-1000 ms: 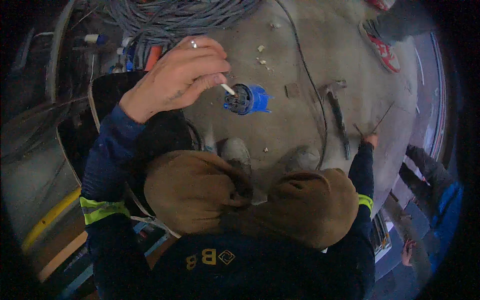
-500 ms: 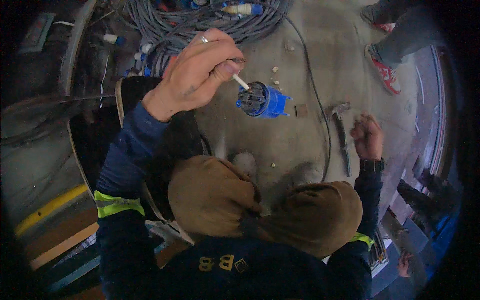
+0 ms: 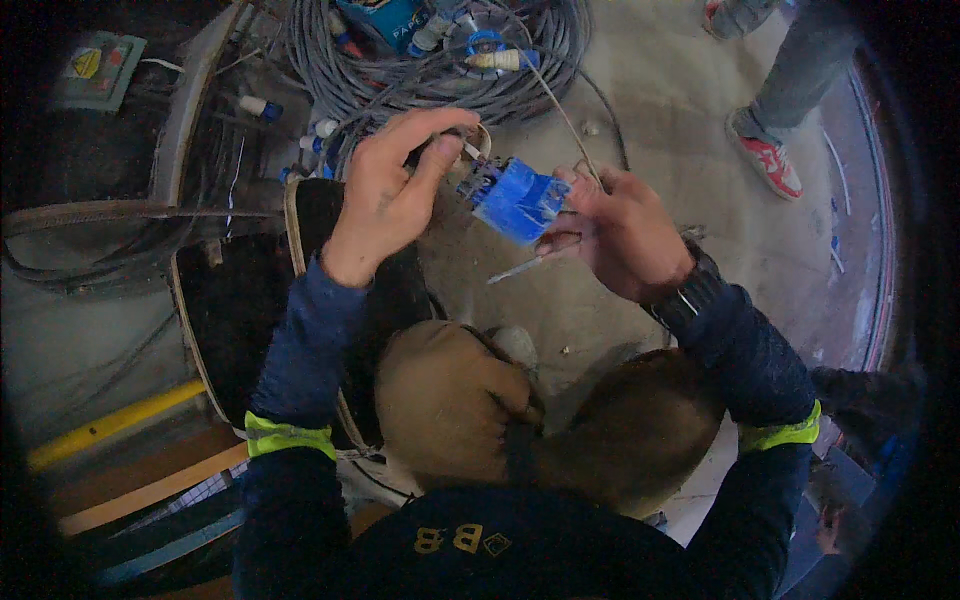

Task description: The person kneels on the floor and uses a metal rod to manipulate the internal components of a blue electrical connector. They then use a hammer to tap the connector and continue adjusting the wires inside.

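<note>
Nearest are my brown-trousered knees (image 3: 450,400); just beyond them, between my hands, is the blue plug-like fitting (image 3: 518,205), raised above the floor and tilted, its dark open end toward the left. My right hand (image 3: 635,235) grips its right end, with a slim grey tool (image 3: 517,268) poking out below my fingers and a long thin strand (image 3: 560,115) rising from them. My left hand (image 3: 395,190) pinches a white stick (image 3: 471,150) in a narrow grip, near the dark end; I can't tell whether it touches. I judge this as working at that open end, and the next move calls for a steady fitting and a careful left pinch. Farther off lies the coil of grey cable (image 3: 325,75); far right, a red shoe (image 3: 766,160).
</note>
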